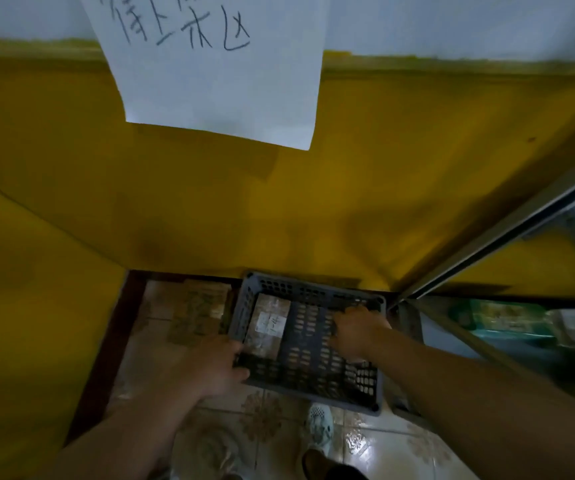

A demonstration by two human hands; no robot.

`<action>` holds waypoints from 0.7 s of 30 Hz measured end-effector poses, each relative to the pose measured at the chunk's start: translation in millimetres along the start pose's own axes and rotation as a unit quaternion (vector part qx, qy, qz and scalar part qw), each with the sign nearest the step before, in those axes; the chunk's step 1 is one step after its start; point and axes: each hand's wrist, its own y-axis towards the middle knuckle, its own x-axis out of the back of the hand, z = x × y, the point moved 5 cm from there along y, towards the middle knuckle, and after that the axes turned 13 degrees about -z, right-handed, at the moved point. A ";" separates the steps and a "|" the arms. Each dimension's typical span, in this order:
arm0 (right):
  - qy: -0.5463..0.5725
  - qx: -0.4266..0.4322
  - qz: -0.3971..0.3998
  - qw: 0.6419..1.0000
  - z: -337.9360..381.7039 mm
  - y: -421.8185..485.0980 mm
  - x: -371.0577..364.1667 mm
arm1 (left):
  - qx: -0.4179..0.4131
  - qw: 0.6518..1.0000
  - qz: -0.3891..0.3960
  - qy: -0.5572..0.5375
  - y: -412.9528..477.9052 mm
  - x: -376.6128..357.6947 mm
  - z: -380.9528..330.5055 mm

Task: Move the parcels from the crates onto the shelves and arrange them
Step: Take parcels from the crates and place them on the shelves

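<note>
Two bare forearms reach down and away from the camera over a patterned tile floor [265, 424], with a pale shoe [319, 424] between them. The left hand [216, 368] grips the near left corner of a dark grey perforated crate [308, 389], fingers curled over the rim. The right hand [355, 332] is inside the crate by its right wall, fingers bent toward the far right corner. Blur hides whether they close on the rim or on anything at all.

One parcel [268, 323] lies flat on the crate's bottom, just beyond the left hand and well left of the right hand, against the crate's left wall. Its long axis runs straight away from the left hand, parallel to that wall. It is a brown block in shiny tape with a white label [269, 322] reading "1-4". Its near end is hidden behind the rim and the left fingers.

Beyond and left of the left hand, outside the crate, more brown parcels [199, 313] lie on the floor, too blurred to count. Right of the right hand stands a grey metal shelf [486, 244], cut off by the picture's edge, with a green package [500, 317] low down.
</note>
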 end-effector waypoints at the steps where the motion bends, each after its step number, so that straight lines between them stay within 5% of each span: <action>1: 0.013 -0.006 0.002 1.000 1.2 9.2 -4.5 | -0.006 1.000 0.010 -0.008 15.7 -5.9 4.2; 4: 0.068 -0.028 -0.004 0.997 4.2 43.2 -26.0 | 0.011 1.000 0.026 -0.005 67.6 -28.3 22.9; 9: 0.232 -0.093 -0.001 0.968 10.4 125.2 -82.9 | -0.018 0.997 -0.060 0.042 160.3 -80.6 56.4; 21: 0.263 -0.158 0.022 0.952 24.7 347.4 -249.2 | -0.045 0.973 -0.224 0.041 314.6 -234.5 153.3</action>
